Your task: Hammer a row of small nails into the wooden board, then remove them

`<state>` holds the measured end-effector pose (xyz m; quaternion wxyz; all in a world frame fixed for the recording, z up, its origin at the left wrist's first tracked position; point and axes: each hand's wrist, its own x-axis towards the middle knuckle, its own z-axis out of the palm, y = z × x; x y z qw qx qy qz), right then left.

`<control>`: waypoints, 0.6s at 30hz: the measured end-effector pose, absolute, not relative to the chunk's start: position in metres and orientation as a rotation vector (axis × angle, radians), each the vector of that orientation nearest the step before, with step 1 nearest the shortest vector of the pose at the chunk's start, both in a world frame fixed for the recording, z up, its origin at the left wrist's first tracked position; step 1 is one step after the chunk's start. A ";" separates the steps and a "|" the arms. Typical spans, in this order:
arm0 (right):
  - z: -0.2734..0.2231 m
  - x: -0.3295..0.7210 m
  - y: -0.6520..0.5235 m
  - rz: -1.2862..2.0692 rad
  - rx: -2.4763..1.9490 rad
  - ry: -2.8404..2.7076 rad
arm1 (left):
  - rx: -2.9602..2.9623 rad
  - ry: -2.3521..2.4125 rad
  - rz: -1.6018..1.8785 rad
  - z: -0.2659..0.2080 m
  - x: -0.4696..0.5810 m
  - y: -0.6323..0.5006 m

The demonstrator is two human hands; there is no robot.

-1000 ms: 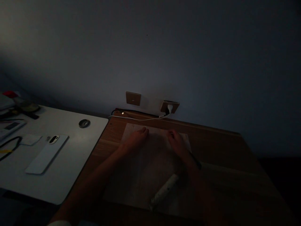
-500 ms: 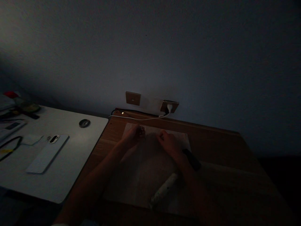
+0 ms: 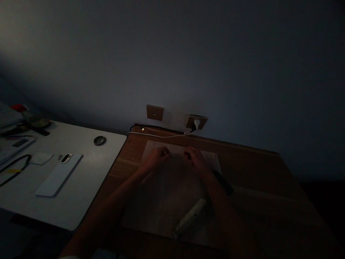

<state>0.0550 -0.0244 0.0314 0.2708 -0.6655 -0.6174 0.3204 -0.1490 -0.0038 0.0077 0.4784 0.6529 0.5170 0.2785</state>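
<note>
A pale rectangular sheet or board (image 3: 159, 201) lies on the wooden table in dim light. Over its far left part, my left hand (image 3: 159, 155) is closed, thumb and fingertips together. My right hand (image 3: 194, 156) is closed too, curled over the far right part, a short gap from the left. Whatever the fingers pinch, if anything, is too dark to make out. A whitish roll-shaped object (image 3: 190, 217) with dark specks rests slantwise on the near part of the sheet. Beside my right forearm lies a dark, elongated object (image 3: 223, 182), partly covered by the arm.
A white table (image 3: 88, 172) adjoins on the left, bearing a phone (image 3: 59, 176), a tape roll (image 3: 100, 140), a black cable (image 3: 25, 165) and a red-capped bottle (image 3: 32, 117). Along the wall, cords run across the wooden table (image 3: 256, 180) to a plugged socket (image 3: 197, 122).
My left hand has turned slightly and moved a little nearer, its fingers less visible. My right hand stays closed in nearly the same place. The whole view has shifted slightly.
</note>
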 end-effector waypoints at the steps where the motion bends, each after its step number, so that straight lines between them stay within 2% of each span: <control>1: 0.031 0.051 -0.023 0.831 -1.814 -1.715 | 1.741 1.285 0.651 0.007 -0.148 -0.005; 6: 0.034 0.040 -0.024 0.697 -1.842 -2.076 | 2.114 1.257 0.585 0.005 -0.140 -0.010; 11: 0.041 0.045 -0.025 0.601 -1.813 -2.321 | 2.072 1.273 0.591 0.007 -0.138 -0.009; 14: 0.042 0.047 -0.025 0.574 -1.784 -2.365 | 1.847 1.252 0.695 0.013 -0.136 -0.010; 18: 0.046 0.048 -0.027 0.531 -1.781 -2.288 | 1.043 1.010 0.759 0.023 -0.136 -0.021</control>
